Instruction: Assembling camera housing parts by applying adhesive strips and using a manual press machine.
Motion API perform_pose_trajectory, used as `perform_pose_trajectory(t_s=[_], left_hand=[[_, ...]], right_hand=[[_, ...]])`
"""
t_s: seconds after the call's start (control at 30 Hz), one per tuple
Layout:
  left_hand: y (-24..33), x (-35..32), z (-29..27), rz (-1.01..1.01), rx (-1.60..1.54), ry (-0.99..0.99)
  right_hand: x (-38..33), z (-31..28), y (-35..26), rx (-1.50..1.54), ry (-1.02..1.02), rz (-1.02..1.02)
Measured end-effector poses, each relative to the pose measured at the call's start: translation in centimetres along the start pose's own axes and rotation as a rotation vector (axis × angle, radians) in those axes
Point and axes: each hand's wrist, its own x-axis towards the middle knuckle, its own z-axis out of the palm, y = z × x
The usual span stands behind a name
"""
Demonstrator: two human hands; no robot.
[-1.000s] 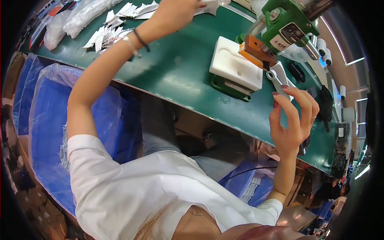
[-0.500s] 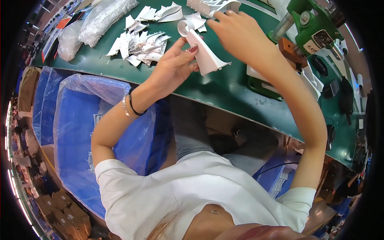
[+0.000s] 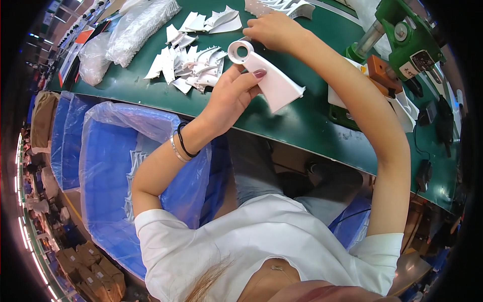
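My left hand (image 3: 230, 100) grips a white plastic part (image 3: 274, 85), thumb across its face. The part has a round ring at its far end and widens to a flared edge toward the near right. Just beyond that ring, my right hand (image 3: 275, 32) reaches over the table with its fingers curled down and closed. What its fingertips hold, if anything, is hidden. Loose white curved plastic pieces (image 3: 201, 65) lie in a heap left of the held part, and a smaller group of white pieces (image 3: 224, 21) lies beyond them.
A green bench press (image 3: 410, 38) stands at the right of the green table (image 3: 302, 123). More white parts (image 3: 292, 7) lie at the far edge. Clear plastic-wrapped bundles (image 3: 141, 32) rest at the far left. A lined blue bin (image 3: 115, 176) sits below the table's left side.
My right hand has moved left, over the spot where loose white pieces lay. My left hand has turned the white part so its ring opening and broad face show more.
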Motion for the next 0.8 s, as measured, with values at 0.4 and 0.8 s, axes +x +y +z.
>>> perform_pose_trajectory(t_s=[0.4, 0.8], left_hand=[[-3.0, 0.2, -5.7, 0.104, 0.57, 0.012], [-4.3, 0.7, -0.9, 0.417, 0.996, -0.188]], right_hand=[[-11.2, -7.3, -4.1, 0.176, 0.681, 0.197], [-16.3, -1.4, -10.1, 0.192, 0.754, 0.095]])
